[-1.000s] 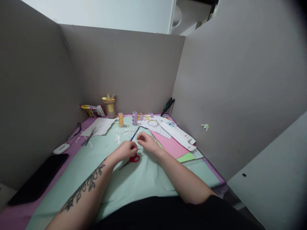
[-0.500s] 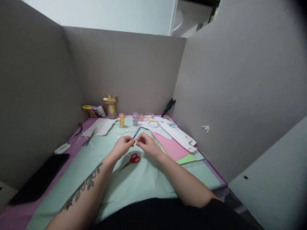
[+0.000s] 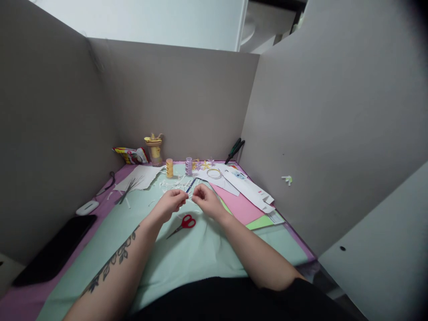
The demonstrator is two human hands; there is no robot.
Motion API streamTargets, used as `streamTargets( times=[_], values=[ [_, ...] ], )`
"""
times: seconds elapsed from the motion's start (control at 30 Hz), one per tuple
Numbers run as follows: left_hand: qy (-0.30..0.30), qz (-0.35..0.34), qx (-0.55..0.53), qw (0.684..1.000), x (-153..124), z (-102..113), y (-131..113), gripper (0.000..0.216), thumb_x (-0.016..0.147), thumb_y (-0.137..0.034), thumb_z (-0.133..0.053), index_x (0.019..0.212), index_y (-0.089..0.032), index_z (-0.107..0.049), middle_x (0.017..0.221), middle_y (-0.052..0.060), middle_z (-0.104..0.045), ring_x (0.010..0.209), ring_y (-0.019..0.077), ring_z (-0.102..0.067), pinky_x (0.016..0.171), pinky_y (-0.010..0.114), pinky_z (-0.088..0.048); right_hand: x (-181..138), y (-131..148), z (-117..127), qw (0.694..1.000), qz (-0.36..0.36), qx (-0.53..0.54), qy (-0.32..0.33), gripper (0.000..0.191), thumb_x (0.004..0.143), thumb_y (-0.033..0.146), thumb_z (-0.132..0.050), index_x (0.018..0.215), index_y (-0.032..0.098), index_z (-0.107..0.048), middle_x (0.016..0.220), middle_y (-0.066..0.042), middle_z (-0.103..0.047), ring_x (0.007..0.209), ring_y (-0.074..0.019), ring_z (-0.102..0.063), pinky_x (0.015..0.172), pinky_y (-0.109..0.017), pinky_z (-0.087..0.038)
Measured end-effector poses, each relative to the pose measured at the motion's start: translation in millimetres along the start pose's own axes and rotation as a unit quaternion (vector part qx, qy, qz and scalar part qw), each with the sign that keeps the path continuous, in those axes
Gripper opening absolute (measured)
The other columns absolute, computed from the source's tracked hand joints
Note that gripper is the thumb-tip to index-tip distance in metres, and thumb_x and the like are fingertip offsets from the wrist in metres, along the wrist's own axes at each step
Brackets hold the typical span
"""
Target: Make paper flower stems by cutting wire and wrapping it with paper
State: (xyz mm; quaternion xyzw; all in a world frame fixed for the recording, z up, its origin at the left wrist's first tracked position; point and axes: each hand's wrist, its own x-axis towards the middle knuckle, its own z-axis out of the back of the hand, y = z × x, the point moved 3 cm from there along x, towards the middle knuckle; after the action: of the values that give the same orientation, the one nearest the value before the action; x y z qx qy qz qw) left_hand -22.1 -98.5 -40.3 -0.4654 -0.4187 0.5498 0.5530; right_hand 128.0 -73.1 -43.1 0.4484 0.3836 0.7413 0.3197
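Observation:
My left hand (image 3: pixel 170 201) and my right hand (image 3: pixel 206 199) hover close together over a mint-green sheet (image 3: pixel 187 249), fingers pinched. Between them is a small pale paper piece (image 3: pixel 190 196), too small to name surely. Red-handled scissors (image 3: pixel 183 224) lie on the sheet just below my hands. A blue pen (image 3: pixel 191 185) lies just beyond my fingertips, among white paper scraps (image 3: pixel 170 183).
Grey partition walls (image 3: pixel 174 98) enclose the desk on three sides. At the back stand a yellow spool (image 3: pixel 169 167), a purple spool (image 3: pixel 189 165), a yellow cup (image 3: pixel 154 150), a snack bag (image 3: pixel 131 154) and green-handled pliers (image 3: pixel 234 149). Pink paper (image 3: pixel 239 203) and white sheets (image 3: pixel 249 187) lie right; a black phone (image 3: pixel 56 249) lies left.
My hands have lifted slightly away from the scissors and drawn closer together over the pale piece; the view has tilted a little.

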Motion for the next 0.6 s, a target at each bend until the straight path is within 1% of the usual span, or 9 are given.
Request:
streamTargets(
  times=[0.03,0.1,0.17,0.23,0.3,0.33,0.43,0.53,0.6],
  values=[
    [-0.017,-0.007,0.015,1.0,0.6,1.0,0.1,0.021,0.068,-0.038,-0.054,0.067,-0.017,-0.051,0.056,-0.004,-0.043,0.046,0.0068,-0.031,0.043,0.02,-0.022,0.8,-1.1,2.3,0.999,-0.002,-0.022,-0.03,0.01,0.073,0.019,-0.054,0.081,0.022,-0.049,0.081,0.0,-0.052,0.078,-0.0169,-0.049,0.075,-0.031,-0.039],
    [-0.053,-0.033,0.057,0.996,1.1,2.9,-0.6,0.021,0.069,-0.038,-0.052,0.068,-0.017,-0.053,0.057,-0.004,-0.046,0.047,0.0079,-0.034,0.044,0.021,-0.024,2.4,-4.1,5.9,0.995,-0.004,-0.056,-0.085,0.018,0.07,0.017,-0.055,0.087,0.023,-0.052,0.095,-0.003,-0.054,0.098,-0.0204,-0.047,0.091,-0.036,-0.035],
    [-0.078,-0.072,0.106,0.989,0.4,3.5,-2.3,0.021,0.07,-0.037,-0.051,0.067,-0.017,-0.054,0.058,-0.003,-0.048,0.05,0.0093,-0.038,0.048,0.021,-0.028,4.3,-8.4,4.6,0.995,-0.009,-0.037,-0.088,0.024,0.07,0.017,-0.056,0.093,0.023,-0.052,0.105,-0.004,-0.054,0.108,-0.0208,-0.045,0.098,-0.038,-0.031],
    [-0.087,-0.107,0.15,0.979,-0.9,2.3,-4.1,0.021,0.071,-0.036,-0.051,0.065,-0.017,-0.055,0.057,-0.003,-0.049,0.055,0.0109,-0.041,0.052,0.022,-0.031,5.8,-13.9,-1.8,0.998,-0.03,0.046,-0.044,0.025,0.072,0.021,-0.057,0.096,0.023,-0.051,0.103,-0.004,-0.056,0.103,-0.0191,-0.051,0.092,-0.036,-0.038],
    [-0.087,-0.126,0.183,0.971,-1.9,0.6,-5.1,0.021,0.072,-0.036,-0.05,0.065,-0.017,-0.057,0.057,-0.002,-0.05,0.057,0.0123,-0.043,0.054,0.023,-0.032,5.8,-18.4,-9.7,0.989,-0.069,0.128,0.007,0.027,0.073,0.026,-0.058,0.099,0.022,-0.049,0.092,-0.002,-0.057,0.084,-0.0162,-0.058,0.077,-0.031,-0.045],
    [-0.088,-0.131,0.194,0.968,-2.1,0.0,-5.5,0.022,0.072,-0.036,-0.049,0.066,-0.017,-0.057,0.057,-0.002,-0.051,0.057,0.0127,-0.044,0.054,0.023,-0.032,5.3,-19.7,-12.9,0.985,-0.087,0.149,0.026,0.028,0.073,0.028,-0.059,0.099,0.022,-0.049,0.084,0.0,-0.056,0.073,-0.0143,-0.057,0.067,-0.028,-0.045],
    [-0.099,-0.134,0.209,0.964,-2.0,0.3,-6.4,0.022,0.072,-0.036,-0.049,0.066,-0.017,-0.058,0.057,-0.002,-0.052,0.058,0.0134,-0.044,0.055,0.024,-0.032,3.9,-19.1,-15.8,0.985,-0.109,0.124,0.043,0.017,0.073,0.03,-0.058,0.086,0.02,-0.054,0.069,0.003,-0.051,0.056,-0.0103,-0.047,0.053,-0.024,-0.039],
    [-0.092,-0.118,0.201,0.968,-1.5,1.0,-7.2,0.022,0.071,-0.036,-0.049,0.067,-0.017,-0.058,0.059,-0.002,-0.053,0.059,0.0139,-0.046,0.056,0.024,-0.034,3.6,-15.6,-12.1,0.992,-0.095,0.079,0.028,0.012,0.072,0.029,-0.059,0.071,0.018,-0.054,0.065,0.003,-0.051,0.057,-0.0103,-0.045,0.053,-0.023,-0.035],
    [-0.076,-0.102,0.185,0.974,-1.5,0.7,-7.7,0.021,0.071,-0.036,-0.049,0.068,-0.017,-0.058,0.061,-0.001,-0.054,0.059,0.014,-0.047,0.056,0.024,-0.035,3.9,-14.5,-9.6,0.993,-0.092,0.071,0.022,0.012,0.071,0.028,-0.059,0.07,0.017,-0.055,0.065,0.003,-0.052,0.059,-0.0109,-0.045,0.054,-0.023,-0.035]
  ],
)
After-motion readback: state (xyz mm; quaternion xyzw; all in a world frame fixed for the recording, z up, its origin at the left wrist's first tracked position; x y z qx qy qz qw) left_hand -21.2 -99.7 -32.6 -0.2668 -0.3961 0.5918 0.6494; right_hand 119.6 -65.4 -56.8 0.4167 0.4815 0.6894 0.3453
